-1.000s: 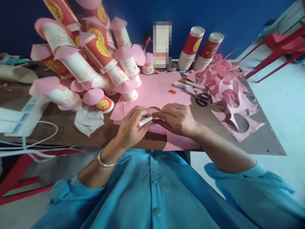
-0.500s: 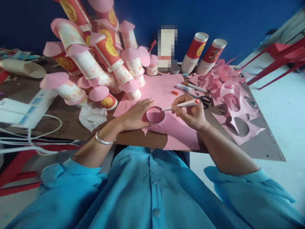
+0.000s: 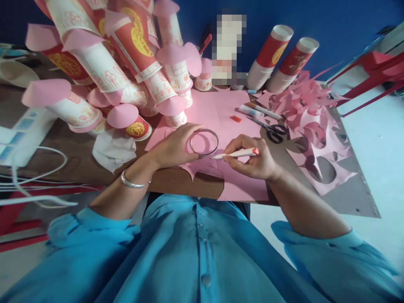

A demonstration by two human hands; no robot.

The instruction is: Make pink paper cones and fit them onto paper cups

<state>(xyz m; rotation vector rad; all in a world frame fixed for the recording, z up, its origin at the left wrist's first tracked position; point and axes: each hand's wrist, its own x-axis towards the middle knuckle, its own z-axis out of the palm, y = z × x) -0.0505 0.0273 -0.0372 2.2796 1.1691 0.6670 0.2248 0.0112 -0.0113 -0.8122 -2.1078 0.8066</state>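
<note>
Head view. The left hand's (image 3: 175, 147) fingers grip the ring (image 3: 217, 143) over the pink paper (image 3: 214, 105); whether it touches the sheet cannot be told. The right hand's (image 3: 255, 160) fingers pinch the marker (image 3: 241, 153), its bare tip just beside the ring. A loosened left hold could let the ring slip; a dipping tip could leave a stray mark. Behind, paper cups (image 3: 270, 54) nest in two stacks; the insides of the cone-topped cups (image 3: 132, 46) are hidden.
</note>
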